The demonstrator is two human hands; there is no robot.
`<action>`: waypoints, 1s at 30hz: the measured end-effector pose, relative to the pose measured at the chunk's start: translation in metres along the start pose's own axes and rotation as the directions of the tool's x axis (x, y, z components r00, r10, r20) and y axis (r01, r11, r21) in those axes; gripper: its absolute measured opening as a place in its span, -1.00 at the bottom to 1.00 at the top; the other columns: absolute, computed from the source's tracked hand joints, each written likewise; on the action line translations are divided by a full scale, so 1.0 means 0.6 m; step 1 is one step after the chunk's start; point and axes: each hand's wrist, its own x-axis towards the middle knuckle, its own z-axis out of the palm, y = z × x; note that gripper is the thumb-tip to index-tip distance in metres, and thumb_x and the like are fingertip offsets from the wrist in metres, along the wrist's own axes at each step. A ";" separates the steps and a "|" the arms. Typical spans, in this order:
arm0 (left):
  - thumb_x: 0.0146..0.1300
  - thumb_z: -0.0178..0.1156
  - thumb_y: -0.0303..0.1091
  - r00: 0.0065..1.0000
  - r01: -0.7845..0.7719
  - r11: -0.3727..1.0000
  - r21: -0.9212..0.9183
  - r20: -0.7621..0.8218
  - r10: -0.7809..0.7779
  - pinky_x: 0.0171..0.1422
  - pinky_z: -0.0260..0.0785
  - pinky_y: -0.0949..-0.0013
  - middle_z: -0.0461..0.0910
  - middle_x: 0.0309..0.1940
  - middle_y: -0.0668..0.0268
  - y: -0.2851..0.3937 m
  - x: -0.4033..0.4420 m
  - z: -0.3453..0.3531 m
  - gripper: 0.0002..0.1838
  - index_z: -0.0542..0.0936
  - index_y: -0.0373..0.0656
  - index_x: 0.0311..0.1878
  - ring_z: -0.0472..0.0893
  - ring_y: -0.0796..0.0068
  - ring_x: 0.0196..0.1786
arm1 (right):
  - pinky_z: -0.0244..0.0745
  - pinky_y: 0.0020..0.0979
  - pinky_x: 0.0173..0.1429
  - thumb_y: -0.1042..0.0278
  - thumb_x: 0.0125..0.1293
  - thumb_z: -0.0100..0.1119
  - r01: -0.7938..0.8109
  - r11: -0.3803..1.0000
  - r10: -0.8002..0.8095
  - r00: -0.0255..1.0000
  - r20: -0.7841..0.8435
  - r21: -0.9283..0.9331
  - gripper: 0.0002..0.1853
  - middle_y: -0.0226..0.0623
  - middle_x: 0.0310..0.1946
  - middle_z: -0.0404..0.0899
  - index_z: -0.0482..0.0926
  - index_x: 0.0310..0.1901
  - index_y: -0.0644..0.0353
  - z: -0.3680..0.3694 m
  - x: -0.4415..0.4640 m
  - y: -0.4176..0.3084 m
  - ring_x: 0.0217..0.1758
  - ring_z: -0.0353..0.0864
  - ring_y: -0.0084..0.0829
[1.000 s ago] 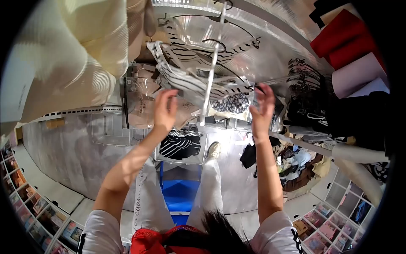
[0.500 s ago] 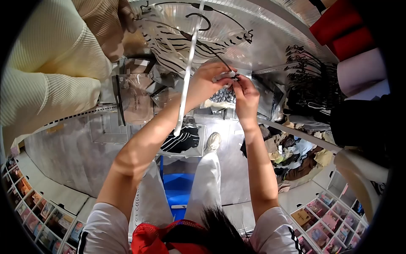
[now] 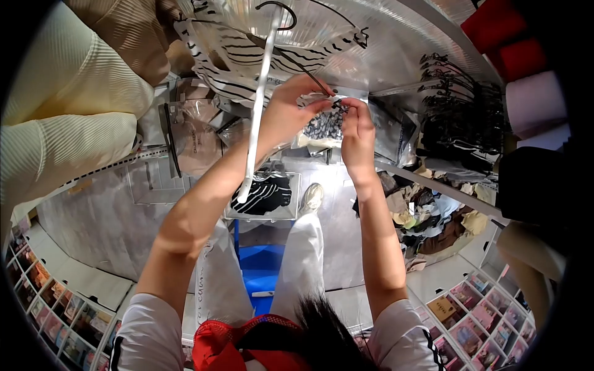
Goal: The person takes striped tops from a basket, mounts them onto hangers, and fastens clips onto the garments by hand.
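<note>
Both of my hands are raised at the end of a black clothes hanger (image 3: 294,63), whose hook curls round near a white rail. My left hand (image 3: 294,104) is closed, its fingers pinching the hanger's end. Facing it, my right hand (image 3: 357,127) pinches at the same tip with thumb and forefinger; a small dark bit shows between the fingertips, too small to name. A white garment with black stripes (image 3: 229,59) hangs beyond my left hand. Just below my fingers lies a packed cloth with a black-and-white pattern (image 3: 322,128).
The white rail (image 3: 260,105) slants across my left forearm. Black hangers (image 3: 461,105) bunch at the right above a heap of clothes (image 3: 436,216). Cream ribbed garments (image 3: 68,80) hang at the left. A clear bin with striped cloth (image 3: 266,195) and a blue stool (image 3: 263,266) are below.
The hanger and striped garment have shifted up and left in view. My hands have drawn slightly up and left, and the pale piece at my left fingertips no longer shows.
</note>
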 end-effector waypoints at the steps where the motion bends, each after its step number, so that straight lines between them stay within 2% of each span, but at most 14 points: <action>1: -0.03 0.24 -0.48 0.999 0.027 1.000 0.007 0.035 -0.027 -0.10 0.35 0.42 0.55 -0.38 0.27 0.006 0.004 -0.005 -0.84 0.57 -0.25 -0.32 0.53 0.38 -0.20 | 0.36 -0.45 -0.29 0.41 0.30 -0.10 0.059 0.996 -0.058 0.998 -0.018 0.064 -0.84 -0.17 -0.47 0.49 0.43 -0.18 0.28 0.003 -0.002 0.001 -0.44 0.46 -0.38; 3: -0.02 0.25 -0.46 0.996 0.000 0.999 0.054 0.089 -0.004 -0.10 0.35 0.41 0.55 -0.37 0.26 0.021 0.014 -0.010 -0.87 0.59 -0.24 -0.36 0.53 0.37 -0.21 | 0.37 -0.45 -0.29 0.41 0.26 -0.02 0.179 0.966 -0.170 0.983 -0.064 0.188 -0.84 -0.15 -0.47 0.50 0.44 -0.18 0.29 0.013 -0.006 0.000 -0.43 0.47 -0.37; 5: -0.02 0.24 -0.49 0.987 -0.062 0.985 0.161 0.155 0.037 -0.14 0.35 0.44 0.56 -0.33 0.24 0.026 0.019 -0.011 -0.85 0.57 -0.27 -0.34 0.54 0.38 -0.27 | 0.37 -0.45 -0.31 0.43 0.22 0.04 0.366 0.931 -0.365 0.922 -0.128 -0.019 -0.83 -0.15 -0.48 0.50 0.46 -0.20 0.31 0.010 -0.003 0.006 -0.46 0.46 -0.39; 6: -0.01 0.24 -0.48 0.989 -0.035 0.981 0.191 0.146 0.007 -0.14 0.35 0.44 0.56 -0.33 0.23 0.032 0.022 -0.013 -0.86 0.57 -0.27 -0.34 0.54 0.39 -0.26 | 0.37 -0.45 -0.31 0.44 0.19 0.07 0.445 0.886 -0.461 0.876 -0.144 -0.127 -0.83 -0.16 -0.49 0.49 0.46 -0.21 0.32 0.009 -0.002 0.008 -0.47 0.46 -0.41; 8: 0.01 0.22 -0.47 0.991 0.019 0.969 0.245 0.125 -0.051 -0.13 0.35 0.44 0.56 -0.33 0.23 0.044 0.029 -0.016 -0.87 0.56 -0.27 -0.34 0.55 0.41 -0.26 | 0.36 -0.46 -0.34 0.43 0.18 0.09 0.389 0.912 -0.407 0.899 -0.164 -0.129 -0.83 -0.17 -0.52 0.48 0.48 -0.23 0.33 0.008 -0.003 0.004 -0.50 0.43 -0.43; 11: 0.04 0.21 -0.45 0.982 0.181 0.981 0.072 0.051 -0.184 -0.11 0.34 0.45 0.57 -0.36 0.23 0.060 0.034 -0.018 -0.88 0.56 -0.28 -0.34 0.55 0.47 -0.24 | 0.33 -0.47 -0.38 0.39 0.18 0.10 0.248 0.968 -0.252 0.957 -0.143 -0.044 -0.81 -0.21 -0.56 0.47 0.48 -0.24 0.34 0.002 -0.003 -0.011 -0.54 0.40 -0.45; 15: 0.07 0.21 -0.40 0.991 0.053 0.995 0.080 0.119 -0.062 -0.12 0.33 0.50 0.56 -0.42 0.24 0.048 0.034 -0.011 -0.83 0.55 -0.30 -0.30 0.54 0.52 -0.27 | 0.30 -0.50 -0.43 0.33 0.20 0.08 0.032 0.957 -0.021 0.999 -0.041 0.287 -0.78 -0.28 -0.61 0.46 0.48 -0.23 0.33 -0.006 -0.003 -0.013 -0.58 0.36 -0.49; 17: 0.08 0.20 -0.39 0.976 0.044 0.992 0.120 0.205 -0.068 -0.16 0.31 0.51 0.56 -0.44 0.26 0.043 0.034 -0.016 -0.81 0.54 -0.31 -0.28 0.51 0.54 -0.30 | 0.29 -0.51 -0.44 0.31 0.22 0.06 0.051 0.967 -0.037 0.998 -0.057 0.250 -0.77 -0.30 -0.62 0.45 0.48 -0.21 0.33 -0.006 -0.005 -0.014 -0.59 0.36 -0.52; 21: 0.11 0.18 -0.35 0.972 0.111 0.963 0.247 0.173 -0.157 -0.36 0.23 0.50 0.49 -0.53 0.32 0.061 0.039 -0.014 -0.80 0.52 -0.29 -0.27 0.38 0.62 -0.47 | 0.32 -0.52 -0.43 0.33 0.25 0.02 0.123 0.974 -0.099 0.986 -0.131 0.189 -0.77 -0.31 -0.61 0.45 0.46 -0.19 0.33 -0.011 -0.012 -0.006 -0.58 0.39 -0.53; 24: 0.13 0.16 -0.33 0.969 0.155 0.977 0.149 0.171 -0.180 -0.40 0.19 0.51 0.44 -0.58 0.37 0.056 0.037 -0.006 -0.78 0.49 -0.27 -0.22 0.35 0.65 -0.50 | 0.37 -0.49 -0.39 0.36 0.25 0.02 0.153 0.988 -0.153 0.981 -0.121 -0.006 -0.79 -0.28 -0.58 0.48 0.45 -0.17 0.32 -0.030 -0.021 -0.020 -0.54 0.44 -0.49; 25: 0.13 0.16 -0.34 0.965 0.158 0.975 0.154 0.184 -0.186 -0.41 0.19 0.52 0.44 -0.57 0.37 0.058 0.037 -0.007 -0.77 0.48 -0.26 -0.20 0.35 0.66 -0.49 | 0.41 -0.42 -0.35 0.38 0.26 0.00 0.196 0.975 -0.206 0.974 -0.095 -0.105 -0.80 -0.21 -0.53 0.52 0.42 -0.14 0.30 -0.036 -0.021 -0.017 -0.51 0.50 -0.31; 27: 0.13 0.15 -0.35 0.958 0.165 0.973 0.164 0.208 -0.197 -0.42 0.17 0.54 0.44 -0.56 0.38 0.062 0.036 -0.009 -0.76 0.46 -0.26 -0.17 0.35 0.67 -0.46 | 0.42 -0.36 -0.30 0.38 0.26 -0.01 0.409 0.855 -0.449 0.891 -0.062 -0.319 -0.81 -0.14 -0.48 0.54 0.41 -0.15 0.28 -0.045 -0.019 -0.019 -0.44 0.52 -0.17; 28: 0.12 0.16 -0.36 0.965 0.088 0.986 0.142 0.232 -0.120 -0.40 0.19 0.53 0.44 -0.55 0.38 0.054 0.036 -0.008 -0.75 0.45 -0.26 -0.16 0.36 0.65 -0.45 | 0.43 -0.33 -0.27 0.37 0.27 -0.02 0.498 0.760 -0.557 0.830 -0.024 -0.417 -0.81 -0.11 -0.45 0.54 0.40 -0.15 0.28 -0.047 -0.018 -0.021 -0.40 0.53 -0.10; 30: 0.11 0.16 -0.37 0.961 -0.065 0.994 0.093 0.274 0.037 -0.37 0.22 0.52 0.44 -0.55 0.36 0.049 0.037 -0.007 -0.74 0.44 -0.27 -0.15 0.37 0.62 -0.43 | 0.41 -0.27 -0.24 0.39 0.26 -0.03 0.355 0.868 -0.388 0.921 -0.028 -0.346 -0.83 -0.06 -0.40 0.53 0.41 -0.18 0.27 -0.049 -0.029 -0.025 -0.34 0.51 -0.03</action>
